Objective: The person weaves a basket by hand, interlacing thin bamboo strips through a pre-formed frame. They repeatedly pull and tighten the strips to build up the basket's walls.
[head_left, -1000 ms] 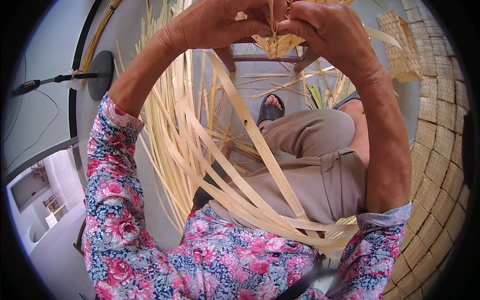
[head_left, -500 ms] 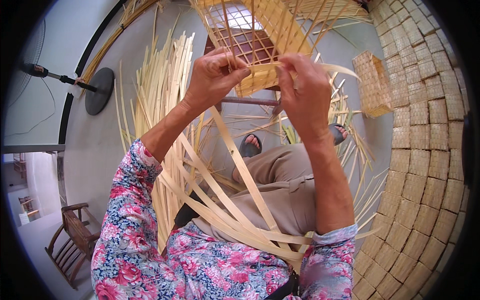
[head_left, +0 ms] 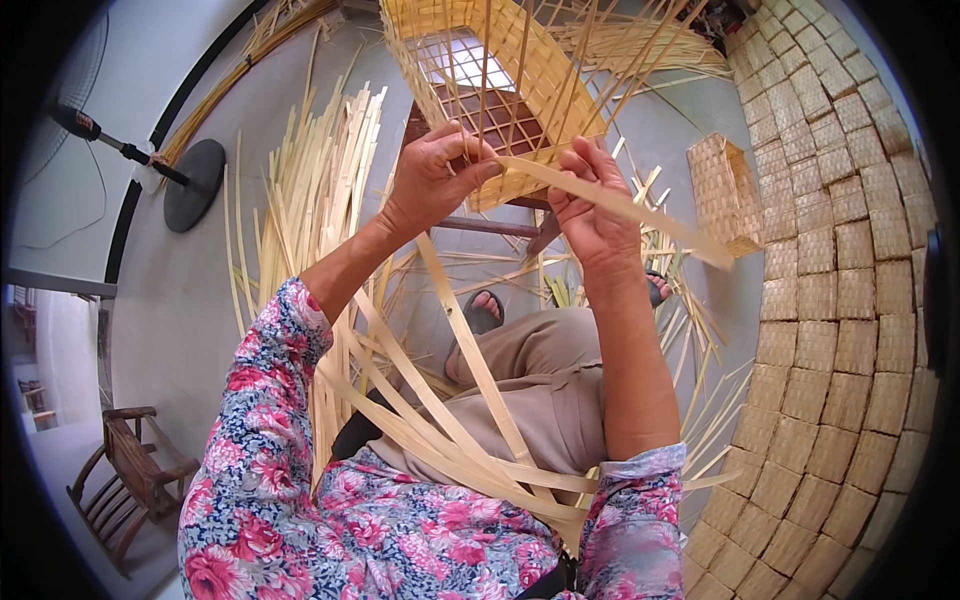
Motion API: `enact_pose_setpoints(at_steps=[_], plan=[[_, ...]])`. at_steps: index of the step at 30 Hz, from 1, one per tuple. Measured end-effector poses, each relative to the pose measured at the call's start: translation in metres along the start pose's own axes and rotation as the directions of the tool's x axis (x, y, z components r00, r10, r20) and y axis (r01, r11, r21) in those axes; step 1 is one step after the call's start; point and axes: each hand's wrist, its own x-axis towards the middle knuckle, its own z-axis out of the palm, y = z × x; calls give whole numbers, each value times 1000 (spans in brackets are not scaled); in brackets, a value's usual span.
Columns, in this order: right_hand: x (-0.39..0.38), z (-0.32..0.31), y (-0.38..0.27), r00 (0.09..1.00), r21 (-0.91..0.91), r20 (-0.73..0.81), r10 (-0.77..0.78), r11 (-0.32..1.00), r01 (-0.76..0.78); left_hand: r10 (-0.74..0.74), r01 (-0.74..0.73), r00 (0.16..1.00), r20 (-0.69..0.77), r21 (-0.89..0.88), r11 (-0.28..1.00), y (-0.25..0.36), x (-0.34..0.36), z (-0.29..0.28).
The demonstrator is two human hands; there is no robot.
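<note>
A partly woven bamboo basket (head_left: 408, 58), with upright stakes rising from its wall, stands on a reddish-brown wooden stool (head_left: 420, 125) in front of me. At its near side my left hand (head_left: 435, 180) is closed, pinching one end of a pale bamboo strip (head_left: 655, 218) between thumb and fingers. From there the strip slants down to the right, its free end slightly blurred. My right hand (head_left: 603, 205) is turned palm toward me, fingers loosely curled and apart, with the strip crossing in front of it. Several more strips (head_left: 470, 340) lie across my lap.
A big bundle of strips (head_left: 330, 180) spreads on the floor at left. Finished woven baskets (head_left: 835, 300) are stacked like a wall on the right, with one basket (head_left: 725, 195) standing before them. A fan base (head_left: 195, 185) and a wooden chair (head_left: 135, 470) are at left.
My right hand has loosened from the strip and turned palm toward me. The strip now slants farther down to the right. My left hand keeps its pinch; the view has shifted slightly.
</note>
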Motion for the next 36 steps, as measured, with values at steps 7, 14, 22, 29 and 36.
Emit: enact_pose_setpoints(at_steps=[7, 14, 22, 29, 36], plan=[[-16, 76, 3, 937, -549, 283, -203, 767, 332, -23, 22, 999, -45, -11, 1000, 3, 0, 0], [-16, 57, 6, 905, -631, 130, -405, 670, 391, -25, 24, 999, -21, -13, 1000, 4, -2, -4], [-19, 68, -8, 882, -740, 246, -402, 510, 439, -24, 24, 999, -22, 25, 999, 3, -2, -6], [-9, 51, -25, 789, -702, 18, -615, 554, 448, -73, 69, 997, -33, -90, 994, 4, -5, -7], [18, 41, -34, 770, -705, 82, -633, 509, 494, -67, 66, 997, -42, -30, 997, 6, -4, -9]])
